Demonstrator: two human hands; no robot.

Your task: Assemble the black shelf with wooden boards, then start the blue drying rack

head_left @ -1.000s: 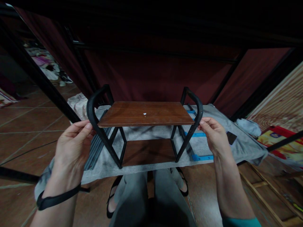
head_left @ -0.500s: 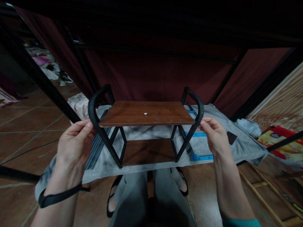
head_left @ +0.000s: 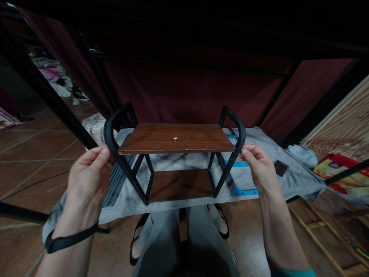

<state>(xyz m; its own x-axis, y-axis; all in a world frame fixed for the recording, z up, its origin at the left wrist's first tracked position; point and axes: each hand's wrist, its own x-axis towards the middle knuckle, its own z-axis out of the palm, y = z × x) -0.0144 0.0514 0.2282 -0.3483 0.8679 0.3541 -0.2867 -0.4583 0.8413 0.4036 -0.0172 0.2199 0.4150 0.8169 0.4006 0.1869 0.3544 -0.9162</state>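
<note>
A small two-tier shelf rack with brown wood-grain boards point(head_left: 175, 138) and a black tubular frame stands upright on a grey cloth point(head_left: 129, 209). My left hand point(head_left: 89, 173) is closed in a pinch against the outer side of the left tube, level with the upper board. Mirroring it, my right hand point(head_left: 259, 165) pinches at the outer side of the right tube. Whatever lies between the fingertips is hidden or too small to name. A white spot marks the upper board's middle; the lower board point(head_left: 180, 186) sits between the legs.
Dark grey tubes point(head_left: 115, 188) lie left of the rack. A black frame with blue crosspieces point(head_left: 245, 192) rests to the right, near a phone point(head_left: 279, 168). Black metal bars point(head_left: 66, 111) and a dark red curtain point(head_left: 187, 92) surround the surface. A wooden ladder-like frame point(head_left: 317, 225) is at lower right.
The rack's upper part has shifted slightly left, and both hands have moved a little left with it. Their pinches look the same.
</note>
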